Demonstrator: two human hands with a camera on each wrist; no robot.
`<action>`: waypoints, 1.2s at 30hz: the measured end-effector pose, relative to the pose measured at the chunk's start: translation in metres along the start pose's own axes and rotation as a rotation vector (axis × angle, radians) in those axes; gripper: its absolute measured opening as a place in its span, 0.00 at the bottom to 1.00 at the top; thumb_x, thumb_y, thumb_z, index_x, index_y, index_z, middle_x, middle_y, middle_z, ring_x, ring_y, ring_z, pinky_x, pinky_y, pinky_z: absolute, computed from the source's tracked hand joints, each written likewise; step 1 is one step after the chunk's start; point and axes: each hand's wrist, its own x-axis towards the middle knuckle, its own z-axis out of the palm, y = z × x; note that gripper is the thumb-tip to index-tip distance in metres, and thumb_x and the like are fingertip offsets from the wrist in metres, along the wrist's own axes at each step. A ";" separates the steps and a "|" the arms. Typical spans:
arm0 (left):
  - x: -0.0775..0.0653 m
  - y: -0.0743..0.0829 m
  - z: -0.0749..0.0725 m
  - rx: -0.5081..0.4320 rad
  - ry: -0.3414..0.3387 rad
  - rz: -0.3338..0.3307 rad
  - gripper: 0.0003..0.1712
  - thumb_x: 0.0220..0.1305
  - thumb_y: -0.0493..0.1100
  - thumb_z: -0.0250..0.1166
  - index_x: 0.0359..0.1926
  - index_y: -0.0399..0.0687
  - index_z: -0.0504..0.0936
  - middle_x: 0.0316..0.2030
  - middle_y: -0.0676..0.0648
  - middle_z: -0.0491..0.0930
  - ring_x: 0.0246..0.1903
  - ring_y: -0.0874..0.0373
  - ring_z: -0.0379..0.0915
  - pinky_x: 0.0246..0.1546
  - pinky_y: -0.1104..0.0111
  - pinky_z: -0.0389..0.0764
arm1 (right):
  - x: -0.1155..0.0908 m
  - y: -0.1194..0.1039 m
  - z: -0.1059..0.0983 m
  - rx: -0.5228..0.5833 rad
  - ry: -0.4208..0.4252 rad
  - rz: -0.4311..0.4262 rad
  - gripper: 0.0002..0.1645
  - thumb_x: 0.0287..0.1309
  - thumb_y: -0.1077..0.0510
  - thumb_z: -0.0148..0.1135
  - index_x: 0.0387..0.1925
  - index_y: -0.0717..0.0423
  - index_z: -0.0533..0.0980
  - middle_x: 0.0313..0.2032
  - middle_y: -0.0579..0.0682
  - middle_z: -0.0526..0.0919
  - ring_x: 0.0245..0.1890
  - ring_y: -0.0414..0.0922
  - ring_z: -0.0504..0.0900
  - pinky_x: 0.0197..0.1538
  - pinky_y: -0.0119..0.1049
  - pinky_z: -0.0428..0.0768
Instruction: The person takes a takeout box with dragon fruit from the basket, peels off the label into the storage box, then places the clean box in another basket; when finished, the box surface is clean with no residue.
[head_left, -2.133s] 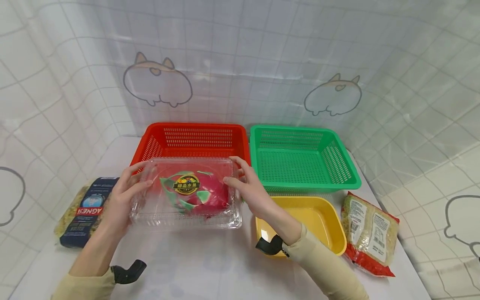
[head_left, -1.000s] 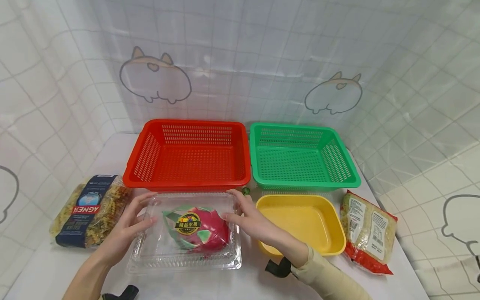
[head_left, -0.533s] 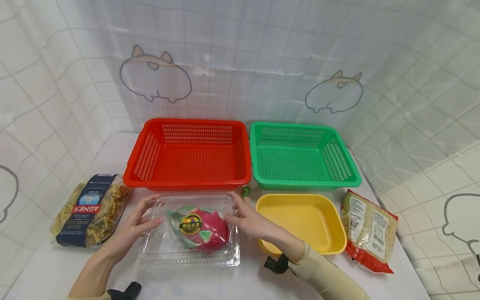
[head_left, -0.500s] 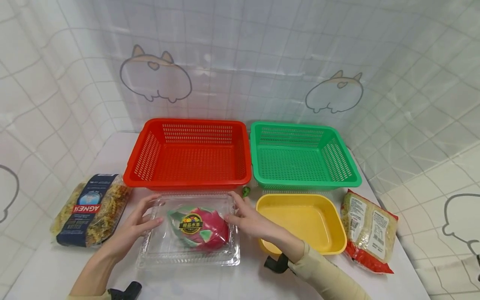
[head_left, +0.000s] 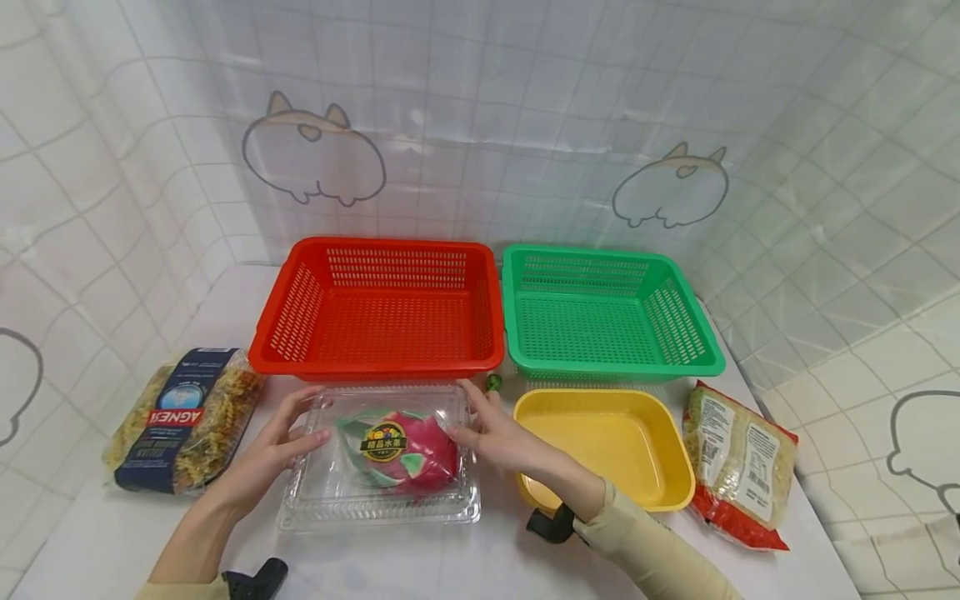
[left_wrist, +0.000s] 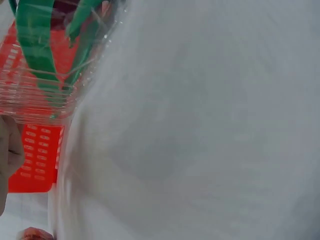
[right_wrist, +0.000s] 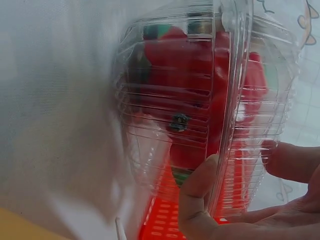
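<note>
Box (head_left: 318, 487) sits between my hands just in front of the red basket (head_left: 375, 369), a fruit (head_left: 437, 454) inside. I judge it light, but its clear plastic thin, slick and easily dented, so the ribbed ends seem the best hold. My left hand (head_left: 272, 450) grips one end, my right hand (head_left: 504, 433) the other, each spread little, thumb on top, fingers bent against the side; how hard they press I cannot tell.
</note>
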 end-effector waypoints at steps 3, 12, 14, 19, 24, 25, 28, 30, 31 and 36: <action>0.000 -0.002 0.000 -0.013 0.001 0.011 0.43 0.71 0.49 0.57 0.78 0.60 0.43 0.75 0.35 0.43 0.68 0.24 0.49 0.53 0.33 0.69 | 0.000 0.001 0.000 -0.016 0.008 -0.014 0.46 0.68 0.48 0.61 0.78 0.47 0.49 0.60 0.64 0.60 0.47 0.52 0.73 0.49 0.47 0.79; 0.002 -0.004 0.000 -0.031 0.003 0.015 0.42 0.71 0.50 0.58 0.78 0.63 0.45 0.75 0.36 0.43 0.69 0.25 0.47 0.53 0.32 0.68 | -0.005 0.004 -0.003 -0.021 0.012 -0.041 0.47 0.69 0.46 0.60 0.79 0.49 0.48 0.62 0.65 0.61 0.43 0.47 0.76 0.42 0.38 0.80; 0.002 -0.004 0.000 -0.030 0.005 0.016 0.43 0.70 0.50 0.58 0.78 0.62 0.45 0.75 0.36 0.43 0.69 0.25 0.46 0.54 0.31 0.67 | -0.008 0.003 -0.004 -0.031 0.005 -0.048 0.47 0.69 0.45 0.59 0.79 0.50 0.47 0.63 0.64 0.61 0.44 0.46 0.76 0.41 0.36 0.80; 0.001 -0.005 0.000 -0.027 0.013 0.015 0.43 0.71 0.49 0.58 0.78 0.61 0.44 0.75 0.35 0.43 0.70 0.24 0.45 0.55 0.27 0.63 | -0.015 0.001 -0.007 -0.045 -0.013 -0.054 0.46 0.70 0.42 0.57 0.79 0.50 0.48 0.64 0.60 0.62 0.52 0.47 0.74 0.44 0.39 0.80; 0.002 -0.005 -0.001 -0.034 0.017 0.006 0.44 0.71 0.49 0.58 0.78 0.62 0.43 0.76 0.36 0.42 0.70 0.24 0.43 0.56 0.26 0.61 | -0.021 -0.001 -0.011 -0.030 -0.036 -0.052 0.45 0.69 0.43 0.57 0.78 0.45 0.49 0.68 0.57 0.61 0.62 0.52 0.70 0.52 0.47 0.80; 0.002 -0.005 -0.001 -0.038 0.015 0.006 0.44 0.71 0.49 0.58 0.78 0.61 0.43 0.76 0.36 0.42 0.70 0.24 0.43 0.56 0.26 0.62 | -0.022 -0.001 -0.012 -0.028 -0.041 -0.050 0.44 0.69 0.43 0.57 0.78 0.44 0.49 0.69 0.56 0.60 0.63 0.52 0.69 0.53 0.48 0.80; 0.002 -0.005 -0.001 -0.045 0.009 0.006 0.43 0.71 0.49 0.58 0.78 0.62 0.43 0.76 0.36 0.42 0.71 0.25 0.43 0.55 0.27 0.63 | -0.026 -0.002 -0.015 -0.018 -0.044 -0.056 0.45 0.70 0.45 0.58 0.78 0.46 0.48 0.70 0.56 0.59 0.65 0.55 0.68 0.56 0.49 0.79; 0.002 -0.004 0.000 -0.048 0.008 0.007 0.43 0.71 0.49 0.58 0.78 0.62 0.43 0.76 0.36 0.42 0.71 0.26 0.43 0.55 0.27 0.63 | -0.030 -0.005 -0.016 -0.018 -0.026 -0.080 0.44 0.70 0.47 0.58 0.78 0.49 0.48 0.71 0.56 0.58 0.66 0.56 0.68 0.60 0.51 0.77; 0.001 -0.004 0.000 -0.048 0.008 0.007 0.43 0.71 0.49 0.57 0.78 0.62 0.43 0.76 0.36 0.42 0.71 0.26 0.43 0.54 0.27 0.63 | -0.031 -0.008 -0.017 -0.024 -0.010 -0.098 0.44 0.70 0.48 0.58 0.78 0.51 0.49 0.71 0.57 0.58 0.66 0.57 0.67 0.62 0.53 0.75; 0.000 -0.003 -0.001 -0.045 0.012 0.010 0.43 0.70 0.49 0.57 0.78 0.61 0.43 0.75 0.36 0.42 0.70 0.25 0.43 0.54 0.29 0.66 | -0.032 -0.024 -0.018 -0.069 0.097 -0.223 0.39 0.69 0.54 0.59 0.75 0.55 0.56 0.67 0.58 0.64 0.68 0.56 0.65 0.67 0.62 0.67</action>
